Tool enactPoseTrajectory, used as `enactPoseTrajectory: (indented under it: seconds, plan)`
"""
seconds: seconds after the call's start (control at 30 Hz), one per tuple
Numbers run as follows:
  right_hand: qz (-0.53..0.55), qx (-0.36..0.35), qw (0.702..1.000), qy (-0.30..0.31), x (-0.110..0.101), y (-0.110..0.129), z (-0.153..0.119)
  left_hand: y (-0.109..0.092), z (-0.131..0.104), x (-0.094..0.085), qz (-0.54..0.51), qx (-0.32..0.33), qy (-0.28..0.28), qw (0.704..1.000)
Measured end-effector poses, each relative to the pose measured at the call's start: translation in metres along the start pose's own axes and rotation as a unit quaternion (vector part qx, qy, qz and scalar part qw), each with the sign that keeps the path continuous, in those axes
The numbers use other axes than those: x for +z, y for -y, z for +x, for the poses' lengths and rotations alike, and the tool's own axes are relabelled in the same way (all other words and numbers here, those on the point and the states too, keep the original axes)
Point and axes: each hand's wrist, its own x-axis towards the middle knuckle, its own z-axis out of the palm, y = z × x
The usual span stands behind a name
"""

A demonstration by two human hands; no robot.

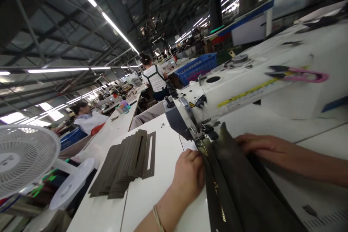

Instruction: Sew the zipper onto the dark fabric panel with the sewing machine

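I am pressing my left hand (189,175) down on the near-left edge of the dark fabric piece (239,185), with the fingers curled together into a loose fist that is resting on the cloth rather than pinching it. My right hand (265,146) is lying flat on the far side of the same piece, fingers stretched out together and pointing toward the needle, palm down on the cloth; nothing is clamped between them.

The fabric is lying between my two hands on the white desk (152,192), and its long axis is running from my body, at the lower right, up toward the presser foot (203,141) of the sewing machine (244,87). The narrow leading end is sitting right at the foot, just ahead of both hands, so the feed direction is lying straight along that axis, away from me. My left hand is the nearer one to the foot, almost beside it; my right is sitting slightly behind and to the other side.

The piece is looking dark olive to black, long and folded, with a zipper (219,203) showing brass-coloured teeth along its left fold.

To my left a fanned stack of olive cut panels (127,165) with slot openings is lying on the desk. Pink-handled thread snips (299,74) are resting on the machine arm.
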Motion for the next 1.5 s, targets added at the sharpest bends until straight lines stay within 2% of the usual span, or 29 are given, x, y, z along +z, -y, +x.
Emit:
enactPoseTrajectory:
  seconds: [0.07, 0.13, 0.27, 0.43, 0.53, 0.67, 0.87, 1.03, 1.1, 1.17, 1.23, 1.33, 1.5]
  plan:
    - [-0.038, -0.02, 0.999, 0.007, 0.002, -0.008, 0.01, -0.001, 0.0, -0.003, -0.013, -0.012, 0.005, 1.0]
    - [-0.054, 0.016, 0.998, -0.002, 0.006, -0.015, 0.021, -0.001, 0.0, -0.003, -0.018, -0.019, 0.001, 1.0]
    - [-0.04, 0.059, 0.997, 0.017, 0.011, -0.027, 0.038, -0.003, 0.0, 0.001, 0.0, -0.028, -0.016, 0.999]
    - [-0.032, 0.062, 0.997, 0.011, -0.002, -0.04, 0.05, -0.01, 0.003, 0.009, 0.058, -0.02, -0.026, 0.998]
    - [-0.045, 0.087, 0.995, -0.017, -0.011, -0.042, 0.054, -0.013, 0.002, 0.014, 0.073, -0.031, -0.046, 0.996]
    - [-0.097, 0.134, 0.986, -0.036, -0.012, -0.039, 0.06, -0.013, -0.001, 0.019, 0.07, -0.038, -0.07, 0.994]
    - [-0.231, 0.103, 0.967, -0.042, -0.001, -0.041, 0.052, -0.01, 0.0, 0.021, 0.071, -0.022, -0.084, 0.994]
    - [-0.318, 0.014, 0.944, -0.089, 0.005, -0.024, 0.039, -0.011, -0.003, 0.023, 0.046, -0.063, -0.084, 0.993]
    - [-0.318, -0.088, 0.939, -0.096, 0.019, -0.011, 0.034, -0.012, -0.005, 0.023, 0.025, -0.099, -0.11, 0.989]
    - [-0.295, -0.221, 0.924, -0.099, 0.038, -0.001, 0.029, -0.012, -0.007, 0.024, -0.002, -0.126, -0.146, 0.981]
    - [-0.266, -0.308, 0.908, -0.103, 0.057, 0.002, 0.024, -0.01, -0.009, 0.026, -0.026, -0.126, -0.164, 0.978]
    - [-0.243, -0.316, 0.912, -0.097, 0.073, -0.003, 0.019, -0.006, -0.01, 0.029, -0.03, -0.085, -0.146, 0.985]
    - [-0.224, -0.305, 0.924, -0.053, 0.066, -0.011, 0.019, -0.002, -0.006, 0.028, 0.012, 0.006, -0.119, 0.993]
